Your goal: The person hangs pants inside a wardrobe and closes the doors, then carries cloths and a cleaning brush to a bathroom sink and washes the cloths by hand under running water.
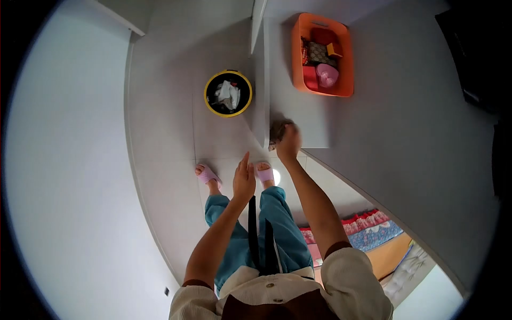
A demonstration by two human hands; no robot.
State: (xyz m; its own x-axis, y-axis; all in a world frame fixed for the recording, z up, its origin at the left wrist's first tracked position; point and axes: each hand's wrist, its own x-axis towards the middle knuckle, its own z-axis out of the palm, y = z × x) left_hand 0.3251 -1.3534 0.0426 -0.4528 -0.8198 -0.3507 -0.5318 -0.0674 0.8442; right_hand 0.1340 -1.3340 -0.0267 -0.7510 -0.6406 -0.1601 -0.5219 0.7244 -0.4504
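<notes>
My right hand [289, 142] is closed on a crumpled brown cloth [278, 132] and presses it on the grey surface [306, 120], at the corner beside a thin upright panel [261, 85]. The hand is slightly blurred. My left hand [244, 179] hangs in the air over the floor, left of that corner, its fingers stretched out and nothing in it. Farther back on the same surface stands an orange basket [349, 69]. Inside it are a pink round item [327, 75], a patterned pouch-like item [320, 53] and some red and yellow things.
A black bin with a yellow rim [206, 96] stands on the floor left of the panel, with white crumpled waste inside. A white wall [64, 160] runs along the left. Dark objects [464, 58] sit at the right. Folded patterned bedding [373, 229] shows below the surface's edge.
</notes>
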